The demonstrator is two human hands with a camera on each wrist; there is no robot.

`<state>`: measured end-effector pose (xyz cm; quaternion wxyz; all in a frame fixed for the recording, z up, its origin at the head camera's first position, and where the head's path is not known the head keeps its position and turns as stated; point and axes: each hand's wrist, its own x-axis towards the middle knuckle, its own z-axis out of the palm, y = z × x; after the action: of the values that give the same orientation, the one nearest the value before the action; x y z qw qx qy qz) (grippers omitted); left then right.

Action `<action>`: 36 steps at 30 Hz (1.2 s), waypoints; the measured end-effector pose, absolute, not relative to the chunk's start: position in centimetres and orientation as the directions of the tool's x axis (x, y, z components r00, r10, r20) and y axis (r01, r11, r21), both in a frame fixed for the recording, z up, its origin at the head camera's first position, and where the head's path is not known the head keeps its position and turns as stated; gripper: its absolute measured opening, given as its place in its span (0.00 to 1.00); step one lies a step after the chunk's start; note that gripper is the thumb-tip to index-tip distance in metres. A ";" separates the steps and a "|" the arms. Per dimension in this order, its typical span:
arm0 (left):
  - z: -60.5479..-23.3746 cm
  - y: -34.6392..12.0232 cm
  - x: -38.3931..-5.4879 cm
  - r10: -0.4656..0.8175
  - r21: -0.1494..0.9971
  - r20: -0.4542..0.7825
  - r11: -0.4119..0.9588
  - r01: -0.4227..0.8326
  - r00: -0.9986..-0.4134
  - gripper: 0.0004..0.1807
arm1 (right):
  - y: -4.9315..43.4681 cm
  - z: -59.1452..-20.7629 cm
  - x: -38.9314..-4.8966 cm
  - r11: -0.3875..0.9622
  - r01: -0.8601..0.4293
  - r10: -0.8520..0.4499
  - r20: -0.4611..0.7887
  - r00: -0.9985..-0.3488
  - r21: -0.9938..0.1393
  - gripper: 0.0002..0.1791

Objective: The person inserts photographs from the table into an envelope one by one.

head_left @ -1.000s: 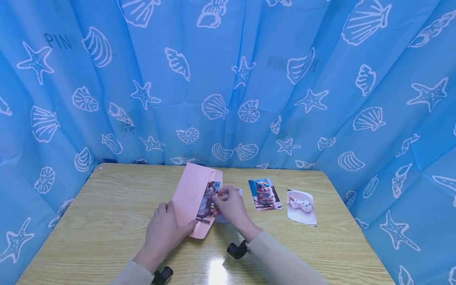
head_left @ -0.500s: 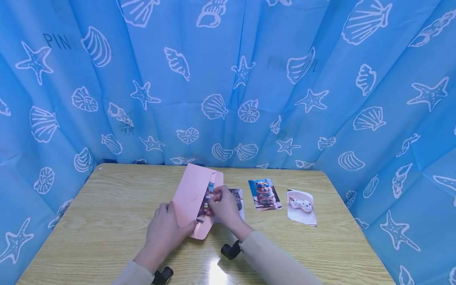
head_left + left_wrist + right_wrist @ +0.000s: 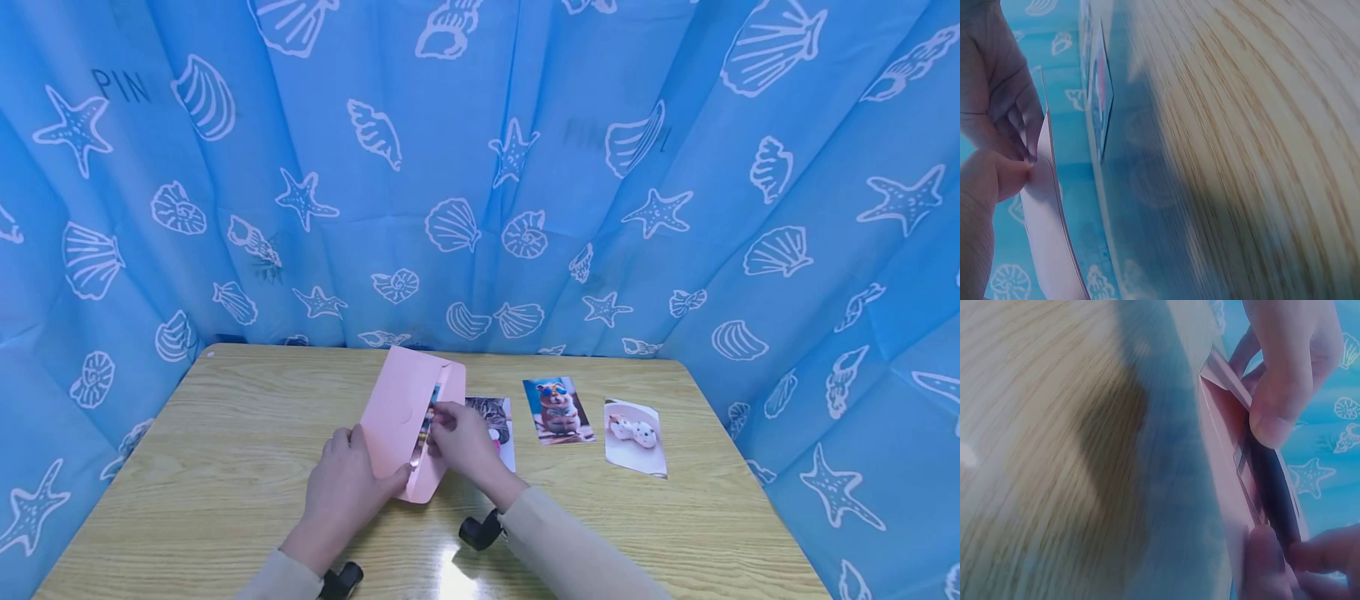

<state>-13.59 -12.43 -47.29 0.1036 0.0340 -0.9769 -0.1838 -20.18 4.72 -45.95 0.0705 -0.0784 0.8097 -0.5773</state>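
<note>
A pink envelope (image 3: 393, 408) lies tilted near the middle of the table, its flap folded out to the right. My left hand (image 3: 345, 475) grips its lower left edge, the thumb over the opening, as the right wrist view also shows. With thumb and fingers my right hand (image 3: 468, 446) pinches a photo print (image 3: 422, 437) at the envelope's mouth. Only a narrow colourful strip of that print shows; the rest is inside. The left wrist view has the envelope (image 3: 1054, 231) nearly edge-on.
Right of the envelope lie a cat photo (image 3: 498, 417), partly behind my right hand, a photo of a hamster in sunglasses (image 3: 557, 408) and a photo of small white figures (image 3: 633, 437). A blue shell-patterned curtain (image 3: 480, 183) hangs behind the wooden table (image 3: 225, 467).
My right hand has moved left, sliding the print deeper into the envelope, so less of it shows. The cat photo has come into fuller view. My left hand has stayed nearly still.
</note>
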 end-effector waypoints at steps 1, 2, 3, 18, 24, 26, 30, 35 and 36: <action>-47.3 -12.5 -13.6 -0.104 0.365 0.189 0.930 -0.028 -0.976 0.55 | 4.7 -46.0 -20.2 0.353 -0.070 -0.216 -0.008 -0.976 -0.933 0.19; -47.3 -12.6 -13.6 -0.104 0.366 0.187 0.930 -0.030 -0.977 0.56 | 4.8 -46.0 -20.2 0.385 -0.097 -0.223 0.009 -0.975 -0.918 0.19; -47.3 -12.6 -13.6 -0.105 0.364 0.184 0.931 -0.031 -0.977 0.56 | 4.9 -46.0 -20.2 0.419 -0.126 -0.231 0.029 -0.973 -0.899 0.18; -48.0 -13.6 -14.0 -0.140 0.376 0.130 0.923 -0.081 -0.982 0.56 | 9.4 -45.1 -20.3 0.504 -0.140 -0.177 0.057 -0.983 -0.852 0.33; -48.4 -13.8 -14.1 -0.141 0.383 0.110 0.920 -0.089 -0.984 0.54 | 12.9 -45.3 -20.7 0.512 -0.071 -0.100 0.023 -0.995 -0.856 0.36; -48.5 -13.9 -14.1 -0.144 0.388 0.096 0.917 -0.096 -0.985 0.54 | 14.5 -45.6 -21.1 0.514 -0.050 -0.063 0.020 -0.998 -0.856 0.37; -48.9 -14.1 -14.1 -0.152 0.396 0.066 0.911 -0.114 -0.986 0.53 | 19.2 -46.7 -22.1 0.535 0.015 0.027 -0.001 -1.000 -0.844 0.40; -49.3 -14.5 -14.3 -0.152 0.389 0.058 0.914 -0.118 -0.987 0.54 | 26.1 -46.9 -22.7 0.561 0.146 0.143 -0.078 -0.987 -0.815 0.48; -49.3 -14.6 -14.3 -0.150 0.385 0.060 0.916 -0.116 -0.987 0.54 | 27.2 -46.9 -22.7 0.559 0.173 0.163 -0.097 -0.982 -0.811 0.50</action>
<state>-14.32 -14.63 -49.32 0.0440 0.0678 -0.9777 -0.1939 -22.74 27.23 -46.92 0.0053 0.0953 0.8829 -0.4598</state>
